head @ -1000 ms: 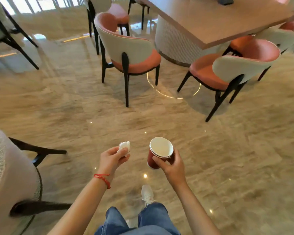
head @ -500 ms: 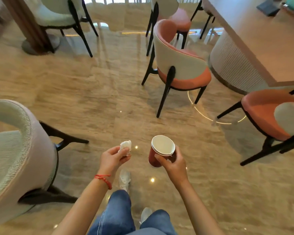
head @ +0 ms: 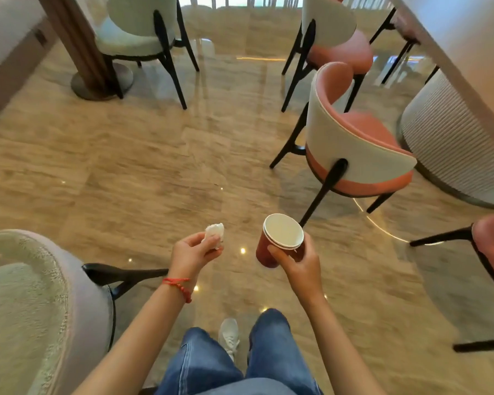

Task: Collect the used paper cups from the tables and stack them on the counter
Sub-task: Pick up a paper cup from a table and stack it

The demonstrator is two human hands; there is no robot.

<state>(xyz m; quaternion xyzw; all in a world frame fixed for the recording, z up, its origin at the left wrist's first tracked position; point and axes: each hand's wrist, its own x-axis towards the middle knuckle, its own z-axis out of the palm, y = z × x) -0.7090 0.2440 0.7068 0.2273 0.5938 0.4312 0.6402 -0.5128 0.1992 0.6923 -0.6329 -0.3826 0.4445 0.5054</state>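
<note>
Nearer pink chair (head: 360,155); held cups (head: 280,240) upright.

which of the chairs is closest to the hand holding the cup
The orange-seated chair with the pale curved back, just beyond and to the right of the right hand gripping the red paper cups. The other chairs stand farther off.

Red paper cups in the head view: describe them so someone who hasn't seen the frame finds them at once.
Start at the person's jeans at the bottom edge and follow the right forearm up to the right hand. Its grip wraps the red paper cups, tilted, with a white inside. Stacked rims show more than one cup nested; the left hand holds only a crumpled white tissue.
</note>
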